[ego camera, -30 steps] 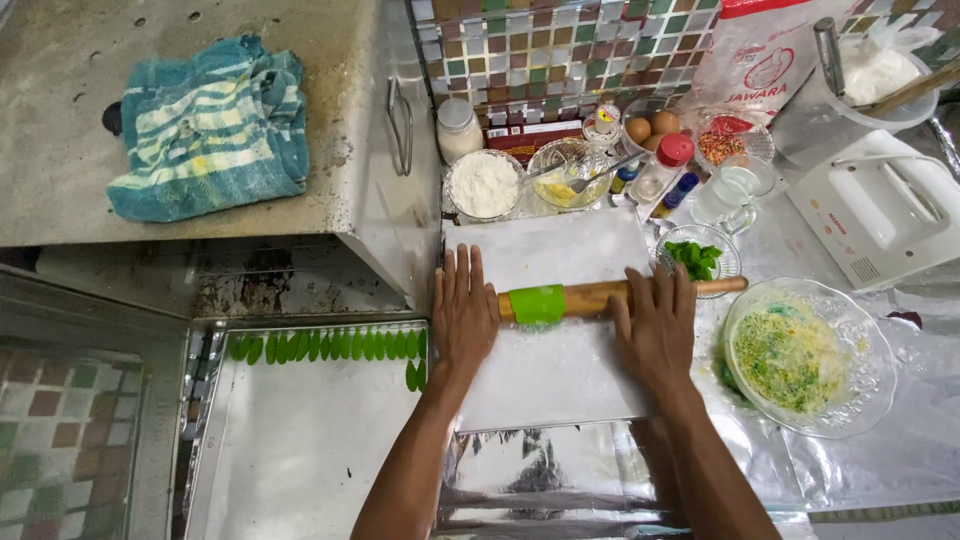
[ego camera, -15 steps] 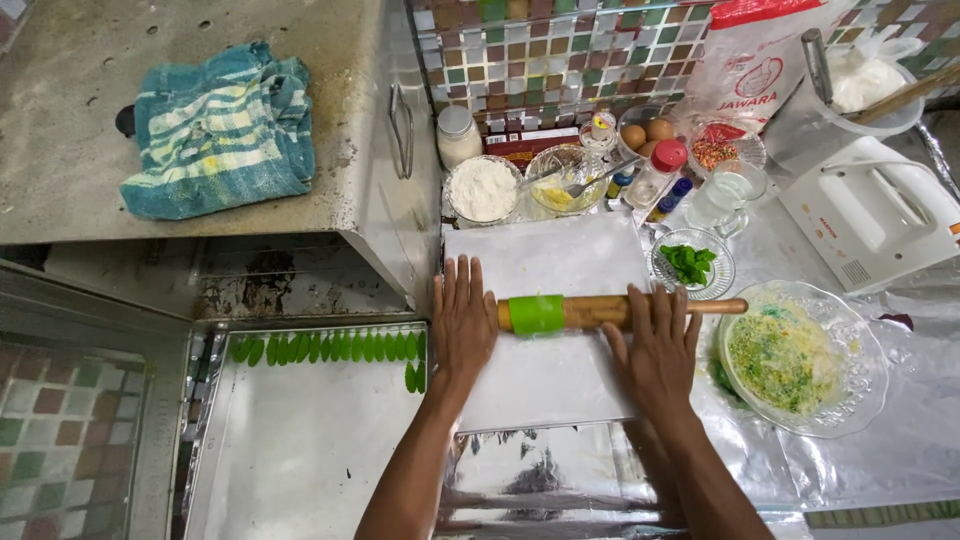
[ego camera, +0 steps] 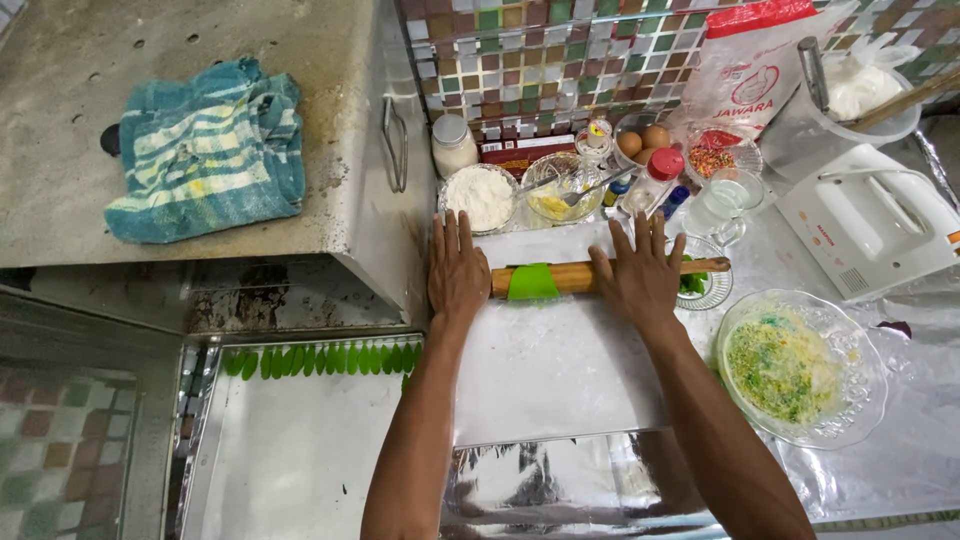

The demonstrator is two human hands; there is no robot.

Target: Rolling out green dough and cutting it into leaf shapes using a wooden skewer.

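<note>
Foil-covered worktop [ego camera: 900, 450], tiled wall behind. White sheet [ego camera: 555, 365] at centre; wooden rolling pin [ego camera: 590, 275] with green dough strip [ego camera: 533, 283] across its far end. Left hand [ego camera: 458, 272] and right hand [ego camera: 640, 275]: flat, fingers spread, pressing pin ends. Glass bowl [ego camera: 800, 365] at right.

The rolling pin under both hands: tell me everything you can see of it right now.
The rolling pin is a light brown wooden cylinder lying crosswise on the white sheet. A green piece of dough is wrapped around its middle. The left hand lies flat over its left end, and the right hand presses on it further right. Its narrow right handle sticks out over a small glass bowl.
</note>
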